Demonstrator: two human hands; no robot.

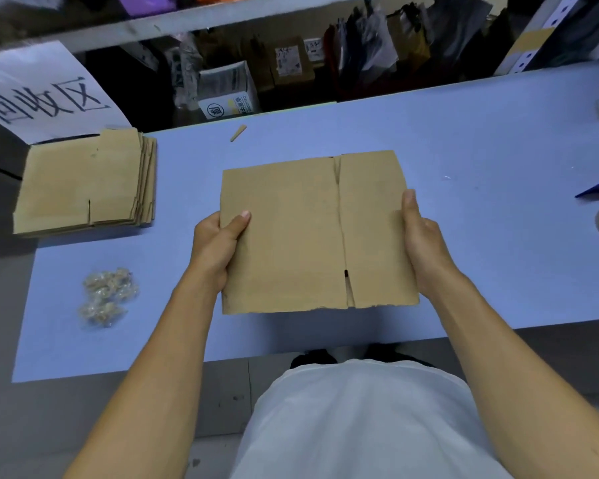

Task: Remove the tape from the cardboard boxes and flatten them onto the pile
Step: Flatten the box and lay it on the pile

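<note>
Flattened box [312,233]: plain brown cardboard, pressed flat, held over the middle of the blue desk [481,140]; a fold line runs top to bottom right of centre, with a short slit at each end; near edge slightly ragged.
Left hand [218,247]: grips the box's 9 o'clock edge, thumb on top, fingers curled underneath.
Right hand [422,243]: grips the 3 o'clock edge, thumb lying along the top face, fingers clamped beneath.
Pile [87,184]: flattened brown boxes stacked at 10 o'clock from the held box, well apart.
Tape wads [108,297]: crumpled clear lumps on the desk at 8 o'clock.
Paper sign [45,95]: white, beyond the pile.
</note>
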